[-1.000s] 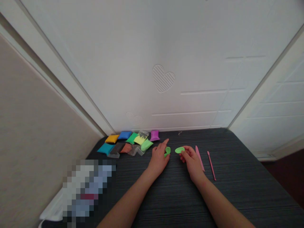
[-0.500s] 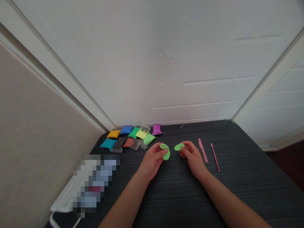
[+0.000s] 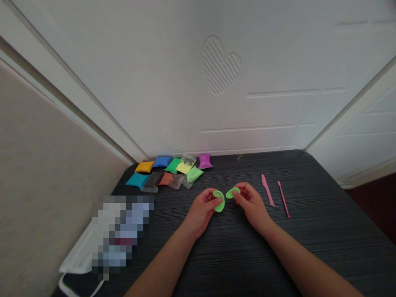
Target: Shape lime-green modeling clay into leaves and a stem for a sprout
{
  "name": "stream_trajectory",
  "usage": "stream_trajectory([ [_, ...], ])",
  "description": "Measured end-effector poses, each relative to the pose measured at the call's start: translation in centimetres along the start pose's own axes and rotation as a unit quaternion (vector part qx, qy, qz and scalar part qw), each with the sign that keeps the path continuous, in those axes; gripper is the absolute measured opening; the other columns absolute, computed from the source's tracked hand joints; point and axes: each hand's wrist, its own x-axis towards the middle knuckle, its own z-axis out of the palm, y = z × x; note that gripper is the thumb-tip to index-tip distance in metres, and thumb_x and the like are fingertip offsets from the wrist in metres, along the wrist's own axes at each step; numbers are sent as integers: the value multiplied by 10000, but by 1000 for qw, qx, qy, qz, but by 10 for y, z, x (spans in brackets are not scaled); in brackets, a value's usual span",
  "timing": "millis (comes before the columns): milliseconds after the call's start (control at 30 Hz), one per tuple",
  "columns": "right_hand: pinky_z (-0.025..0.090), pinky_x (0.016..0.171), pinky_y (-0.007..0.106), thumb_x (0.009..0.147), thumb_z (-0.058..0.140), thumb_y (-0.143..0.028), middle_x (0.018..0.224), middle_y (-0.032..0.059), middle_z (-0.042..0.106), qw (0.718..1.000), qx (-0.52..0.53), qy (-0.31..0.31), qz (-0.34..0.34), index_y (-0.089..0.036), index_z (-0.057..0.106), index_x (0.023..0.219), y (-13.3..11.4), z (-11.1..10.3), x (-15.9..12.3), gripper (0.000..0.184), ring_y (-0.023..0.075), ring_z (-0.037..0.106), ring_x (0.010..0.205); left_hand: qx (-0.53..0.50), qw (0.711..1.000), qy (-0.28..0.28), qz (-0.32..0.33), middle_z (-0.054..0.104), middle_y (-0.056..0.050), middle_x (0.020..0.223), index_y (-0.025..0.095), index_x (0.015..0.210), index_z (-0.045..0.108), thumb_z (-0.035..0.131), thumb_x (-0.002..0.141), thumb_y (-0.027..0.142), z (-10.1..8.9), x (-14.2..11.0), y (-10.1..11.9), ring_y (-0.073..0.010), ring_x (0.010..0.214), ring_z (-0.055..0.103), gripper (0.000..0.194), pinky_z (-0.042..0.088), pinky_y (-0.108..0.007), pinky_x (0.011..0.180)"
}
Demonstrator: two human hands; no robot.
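My left hand (image 3: 202, 208) pinches a flat piece of light green clay (image 3: 219, 201) between thumb and fingers, held a little above the dark striped table (image 3: 235, 255). My right hand (image 3: 252, 204) pinches a second flat green clay piece (image 3: 232, 192) just to the right of the first. The two pieces sit close together, nearly touching, between the fingertips of both hands.
Several small coloured clay packets (image 3: 168, 171) lie at the table's back left by the white door. A pink plastic knife (image 3: 267, 189) and a thinner pink tool (image 3: 283, 199) lie right of my right hand. A blurred-out object (image 3: 122, 233) rests at the left edge.
The left hand turned its clay piece up and brought it toward the right hand's piece; the gap between the two pieces has closed. The camera tilted slightly.
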Motion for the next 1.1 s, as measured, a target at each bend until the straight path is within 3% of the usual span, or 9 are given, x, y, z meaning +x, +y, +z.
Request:
stream_trajectory([
  [533, 404, 605, 254, 777, 537, -316, 726, -3, 545, 994, -108, -10, -19, -210, 547, 802, 1, 1, -3, 109, 134, 498, 647, 45, 998, 40, 24, 577, 26, 733, 156, 789, 555, 693, 628, 178, 0, 3, -8, -80, 660, 521, 214, 397, -211, 658],
  [1100, 461, 651, 297, 778, 532, -334, 780, 14, 597, 996, -82, -43, 10, -235, 553, 948, 10, 0, -1, 199, 153, 574, 687, 82, 995, 42, 27, 567, 36, 697, 161, 773, 533, 691, 623, 212, -1, 4, -9, -79, 614, 522, 224, 401, -215, 614],
])
